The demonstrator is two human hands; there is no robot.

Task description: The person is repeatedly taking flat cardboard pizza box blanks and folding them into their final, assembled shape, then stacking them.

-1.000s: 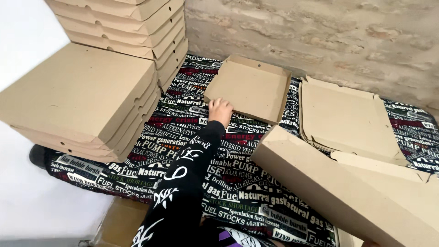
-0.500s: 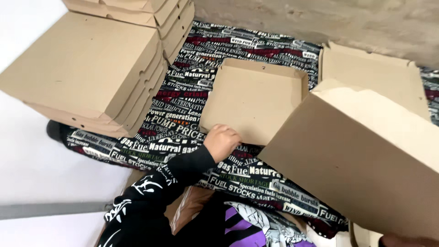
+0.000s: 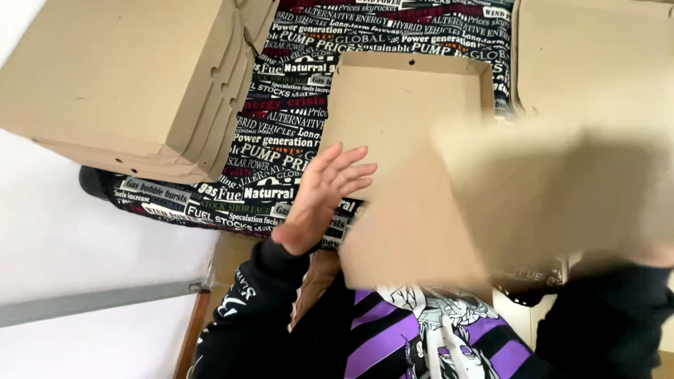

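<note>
Cardboard box tray [image 3: 414,161] is lying on the printed surface [image 3: 281,140]; your left hand [image 3: 324,193], fingers apart, is steadying its edge, while your right hand's grip, behind a blurred cardboard panel [image 3: 554,189], cannot be told.

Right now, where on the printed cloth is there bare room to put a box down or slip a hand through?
The widest bare strip of printed cloth runs between the stack of folded boxes and the open box tray, above the left hand. The right side is crowded: a blurred cardboard sheet covers it, with another flat box behind.
</note>
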